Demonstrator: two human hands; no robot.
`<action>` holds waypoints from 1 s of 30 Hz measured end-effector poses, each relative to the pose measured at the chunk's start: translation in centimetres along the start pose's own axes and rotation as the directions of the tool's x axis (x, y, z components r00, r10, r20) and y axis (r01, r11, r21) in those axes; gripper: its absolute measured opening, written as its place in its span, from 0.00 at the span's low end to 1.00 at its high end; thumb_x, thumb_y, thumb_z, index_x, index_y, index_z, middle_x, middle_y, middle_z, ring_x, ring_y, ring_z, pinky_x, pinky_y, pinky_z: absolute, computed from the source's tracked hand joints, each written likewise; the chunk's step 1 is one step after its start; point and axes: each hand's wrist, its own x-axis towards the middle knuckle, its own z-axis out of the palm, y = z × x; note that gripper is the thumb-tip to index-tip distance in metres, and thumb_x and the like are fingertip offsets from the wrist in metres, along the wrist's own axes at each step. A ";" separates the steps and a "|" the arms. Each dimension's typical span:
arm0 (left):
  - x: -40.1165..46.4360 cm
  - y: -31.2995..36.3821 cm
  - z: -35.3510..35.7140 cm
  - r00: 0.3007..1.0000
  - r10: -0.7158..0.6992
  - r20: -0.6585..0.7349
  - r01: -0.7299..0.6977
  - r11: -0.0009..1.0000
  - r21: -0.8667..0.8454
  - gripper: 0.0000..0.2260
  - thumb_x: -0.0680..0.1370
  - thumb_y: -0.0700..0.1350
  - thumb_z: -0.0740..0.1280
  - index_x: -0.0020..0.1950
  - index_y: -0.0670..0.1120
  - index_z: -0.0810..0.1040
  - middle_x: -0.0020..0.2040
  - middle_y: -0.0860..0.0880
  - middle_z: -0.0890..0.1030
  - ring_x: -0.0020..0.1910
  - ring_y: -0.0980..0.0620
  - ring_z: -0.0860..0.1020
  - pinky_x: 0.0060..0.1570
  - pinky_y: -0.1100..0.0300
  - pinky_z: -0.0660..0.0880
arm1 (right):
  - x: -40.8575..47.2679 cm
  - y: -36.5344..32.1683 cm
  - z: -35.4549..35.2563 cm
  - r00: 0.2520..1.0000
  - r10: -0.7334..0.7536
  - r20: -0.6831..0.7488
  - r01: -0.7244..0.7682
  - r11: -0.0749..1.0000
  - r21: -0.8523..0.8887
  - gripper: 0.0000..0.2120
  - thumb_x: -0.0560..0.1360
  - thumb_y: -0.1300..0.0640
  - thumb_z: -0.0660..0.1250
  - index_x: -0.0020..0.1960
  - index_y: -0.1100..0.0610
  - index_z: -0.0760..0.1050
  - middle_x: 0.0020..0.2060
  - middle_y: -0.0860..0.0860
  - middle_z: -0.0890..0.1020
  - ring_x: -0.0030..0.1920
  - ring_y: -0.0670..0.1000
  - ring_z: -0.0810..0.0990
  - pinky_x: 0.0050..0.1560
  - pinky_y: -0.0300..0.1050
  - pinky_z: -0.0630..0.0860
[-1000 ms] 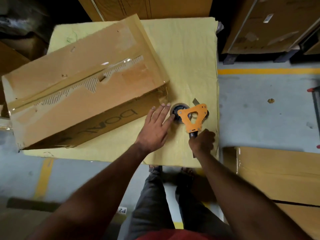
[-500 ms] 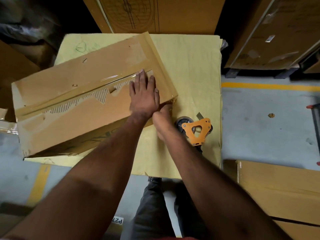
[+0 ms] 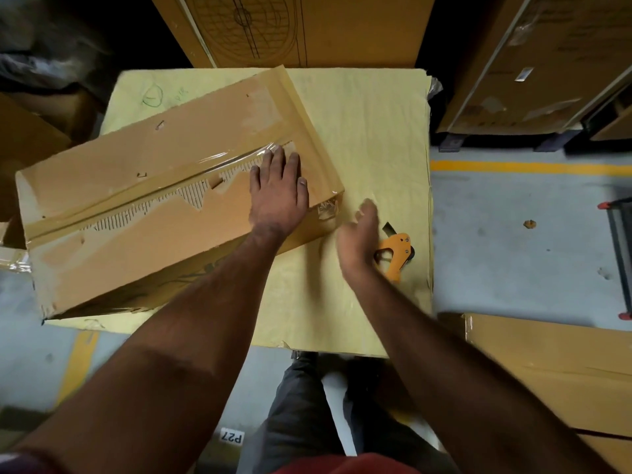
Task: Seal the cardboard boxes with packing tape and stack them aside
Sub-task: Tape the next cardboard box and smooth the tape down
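Observation:
A long flat cardboard box lies at an angle on the yellow-covered table, its torn top seam covered with clear tape. My left hand presses flat, fingers straight, on the box top near its right end. My right hand hovers blurred just right of the box's near corner, fingers loosely extended, holding nothing. The orange tape dispenser lies on the table behind that hand, partly hidden by it.
Large cardboard boxes stand behind the table and at the right rear. Another box lies at the lower right. Grey floor with yellow lines runs to the right. My legs are under the table's near edge.
My right hand let go of the dispenser, went to the box's corner, then drew back to the right. My left hand moved from the table onto the box top.

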 end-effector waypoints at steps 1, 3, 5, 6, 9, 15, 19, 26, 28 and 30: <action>0.0 0.0 0.0 1.000 0.003 0.000 -0.003 1.000 -0.004 0.25 0.82 0.51 0.50 0.79 0.45 0.59 0.80 0.42 0.56 0.80 0.43 0.51 0.77 0.42 0.46 | -1.0 0.2 0.7 0.992 -0.070 0.108 0.074 0.997 -0.037 0.32 0.75 0.73 0.57 0.78 0.60 0.58 0.71 0.58 0.70 0.69 0.57 0.72 0.64 0.36 0.70; 0.1 0.0 -0.1 1.000 0.002 0.000 -0.002 1.000 -0.010 0.26 0.82 0.51 0.49 0.79 0.45 0.60 0.80 0.42 0.57 0.80 0.43 0.51 0.77 0.42 0.46 | -1.0 0.2 1.2 0.943 -0.098 0.319 0.158 0.973 -0.167 0.35 0.76 0.73 0.57 0.80 0.58 0.53 0.73 0.57 0.68 0.69 0.56 0.72 0.59 0.30 0.67; 0.1 0.0 0.0 1.000 0.003 -0.004 -0.003 1.000 -0.014 0.26 0.81 0.52 0.49 0.79 0.45 0.61 0.80 0.42 0.57 0.80 0.43 0.52 0.77 0.42 0.47 | 0.8 -0.8 0.1 0.930 -0.064 0.361 0.196 0.919 -0.341 0.29 0.78 0.70 0.58 0.77 0.58 0.59 0.70 0.58 0.73 0.68 0.59 0.74 0.59 0.40 0.69; 0.1 0.0 0.0 1.000 0.004 -0.009 -0.004 1.000 -0.014 0.27 0.81 0.52 0.48 0.79 0.45 0.61 0.80 0.42 0.58 0.80 0.43 0.53 0.77 0.42 0.48 | 1.6 -1.5 -0.7 0.949 -0.068 0.309 0.188 0.906 -0.380 0.27 0.78 0.69 0.58 0.76 0.58 0.63 0.68 0.58 0.74 0.67 0.60 0.74 0.59 0.43 0.70; 0.2 0.0 0.0 1.000 -0.008 -0.018 0.007 1.000 -0.022 0.27 0.80 0.52 0.48 0.78 0.45 0.62 0.80 0.42 0.59 0.79 0.43 0.54 0.76 0.42 0.48 | 1.6 -2.8 -2.2 0.948 -0.319 -0.013 0.297 0.896 -0.331 0.28 0.77 0.71 0.57 0.77 0.59 0.63 0.72 0.57 0.71 0.71 0.58 0.71 0.67 0.51 0.71; 0.3 0.1 0.0 1.000 -0.009 -0.004 0.009 1.000 -0.023 0.27 0.80 0.52 0.49 0.78 0.45 0.62 0.80 0.42 0.58 0.80 0.44 0.54 0.77 0.43 0.48 | 1.6 -4.5 -0.9 0.868 -0.263 0.421 0.448 0.782 -0.434 0.26 0.84 0.50 0.52 0.80 0.57 0.56 0.72 0.59 0.70 0.70 0.61 0.71 0.65 0.53 0.70; 0.2 0.1 0.0 1.000 -0.007 -0.011 0.007 0.999 -0.031 0.27 0.81 0.52 0.48 0.78 0.45 0.62 0.80 0.42 0.59 0.80 0.44 0.54 0.76 0.43 0.49 | 4.2 -7.7 -0.6 0.864 -0.333 0.378 0.481 0.769 -0.420 0.27 0.84 0.45 0.49 0.79 0.57 0.59 0.75 0.57 0.68 0.74 0.58 0.66 0.72 0.53 0.66; 0.3 0.2 -0.1 1.000 -0.023 -0.020 0.022 0.998 -0.066 0.25 0.80 0.51 0.50 0.76 0.46 0.65 0.79 0.43 0.61 0.79 0.44 0.56 0.76 0.43 0.50 | 7.4 -11.3 1.6 0.871 -0.132 0.473 0.408 0.731 -0.547 0.28 0.84 0.43 0.47 0.74 0.60 0.66 0.69 0.62 0.74 0.68 0.62 0.73 0.66 0.52 0.69; 0.9 0.2 -0.4 0.998 -0.040 -0.052 0.034 0.993 -0.110 0.21 0.79 0.49 0.55 0.71 0.44 0.70 0.76 0.41 0.66 0.75 0.41 0.61 0.74 0.43 0.54 | 7.7 -12.1 2.5 0.870 -0.287 0.401 0.465 0.747 -0.475 0.26 0.85 0.46 0.50 0.76 0.61 0.62 0.71 0.61 0.71 0.70 0.60 0.71 0.66 0.52 0.68; 1.9 0.3 -0.7 0.991 -0.077 -0.112 0.062 0.989 -0.133 0.17 0.78 0.45 0.59 0.65 0.41 0.73 0.70 0.39 0.70 0.70 0.39 0.67 0.70 0.44 0.59 | 7.9 -12.9 4.1 0.821 -0.343 0.457 0.523 0.773 -0.360 0.27 0.84 0.47 0.52 0.79 0.59 0.55 0.75 0.58 0.67 0.74 0.58 0.67 0.70 0.52 0.65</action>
